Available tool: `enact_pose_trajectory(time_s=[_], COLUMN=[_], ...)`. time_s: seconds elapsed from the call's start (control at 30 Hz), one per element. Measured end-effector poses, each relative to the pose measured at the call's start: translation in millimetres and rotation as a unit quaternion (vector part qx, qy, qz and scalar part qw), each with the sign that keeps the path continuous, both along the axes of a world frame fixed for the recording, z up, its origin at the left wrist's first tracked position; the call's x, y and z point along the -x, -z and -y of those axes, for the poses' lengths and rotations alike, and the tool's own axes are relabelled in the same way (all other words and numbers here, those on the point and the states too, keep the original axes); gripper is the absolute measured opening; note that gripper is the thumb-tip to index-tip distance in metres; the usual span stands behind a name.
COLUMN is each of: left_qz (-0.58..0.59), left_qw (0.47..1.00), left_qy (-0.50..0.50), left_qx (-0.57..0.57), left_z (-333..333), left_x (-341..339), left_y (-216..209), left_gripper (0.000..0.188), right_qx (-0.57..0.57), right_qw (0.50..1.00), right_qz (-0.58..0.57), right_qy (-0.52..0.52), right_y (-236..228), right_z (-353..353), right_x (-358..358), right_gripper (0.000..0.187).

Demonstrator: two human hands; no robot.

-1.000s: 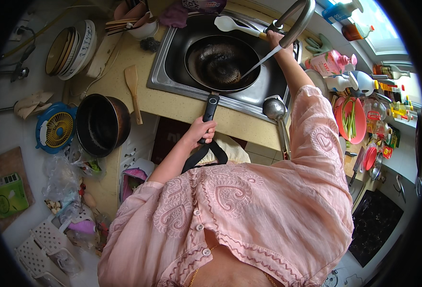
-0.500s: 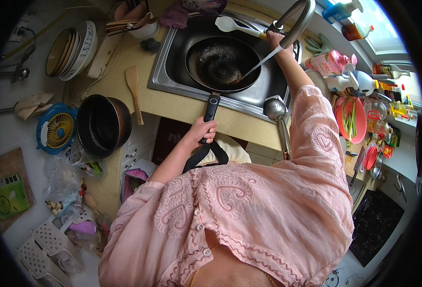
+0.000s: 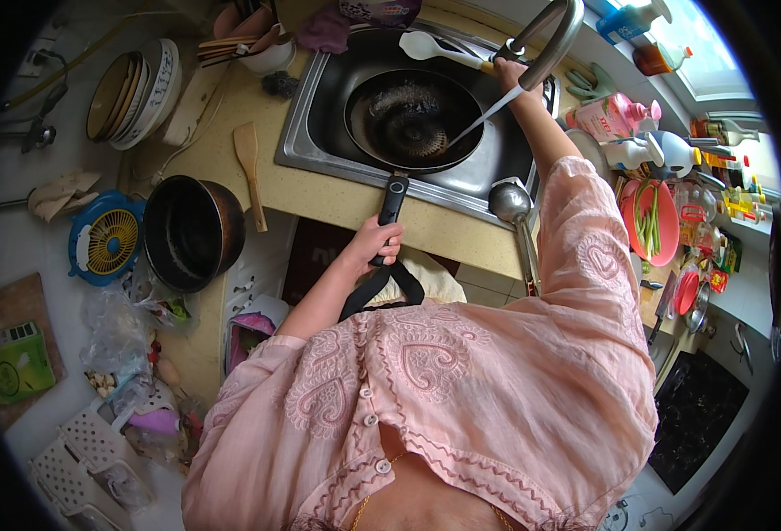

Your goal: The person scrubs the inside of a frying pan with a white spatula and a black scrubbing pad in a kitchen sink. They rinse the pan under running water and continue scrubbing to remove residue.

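My left hand (image 3: 378,242) is wrapped around the black handle of a frying pan (image 3: 368,119). The pan rests tilted in the steel sink (image 3: 319,88), its dark inside wet and facing up. Water runs from the faucet (image 3: 557,49) in a thin stream into the right side of the pan. My right hand (image 3: 512,78) reaches past the stream to the faucet's base, fingers closed at its handle and partly hidden by the spout. A white ladle (image 3: 420,46) with a yellowish handle lies across the sink's far edge, close to that hand.
A steel ladle (image 3: 509,203) hangs over the sink's front right rim. On the left counter are a wooden spatula (image 3: 247,164), a dark pot (image 3: 187,234), a blue strainer (image 3: 104,237) and stacked plates (image 3: 147,93). Bottles (image 3: 607,115) and a pink basin (image 3: 665,226) crowd the right.
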State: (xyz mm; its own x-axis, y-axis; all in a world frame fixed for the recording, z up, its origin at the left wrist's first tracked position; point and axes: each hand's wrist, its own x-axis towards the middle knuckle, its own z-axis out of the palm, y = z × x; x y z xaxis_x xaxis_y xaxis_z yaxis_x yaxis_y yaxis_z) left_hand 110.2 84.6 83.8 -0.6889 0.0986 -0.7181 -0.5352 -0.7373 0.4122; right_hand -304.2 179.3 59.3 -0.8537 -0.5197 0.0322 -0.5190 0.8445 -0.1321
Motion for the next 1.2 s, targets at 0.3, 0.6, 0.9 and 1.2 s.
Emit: enact_pose_trajectory(time_s=[0.3, 0.6, 0.9, 1.2], left_qz=[-0.002, -0.001, 0.001, 0.008], left_qw=[1.000, 1.000, 1.000, 0.999], left_qy=[-0.004, 0.000, 0.003, 0.013], left_qx=[0.000, 0.003, 0.014, 0.032], left_z=[0, 0, -1, 2], left_x=[0, 1, 2, 0], left_y=[-1, -1, -2, -3], left_gripper=[0.015, 0.015, 0.016, 0.014], right_qx=[0.008, 0.052, 0.056, -0.102], right_qw=[1.000, 0.997, 0.996, 0.989], right_qz=[0.008, 0.042, 0.051, -0.048], right_qy=[-0.002, 0.028, 0.048, -0.097], right_y=[4, 10, 14, -42], right_z=[1, 0, 0, 7], right_x=[3, 7, 10, -19], right_gripper=[0.039, 0.043, 0.044, 0.035])
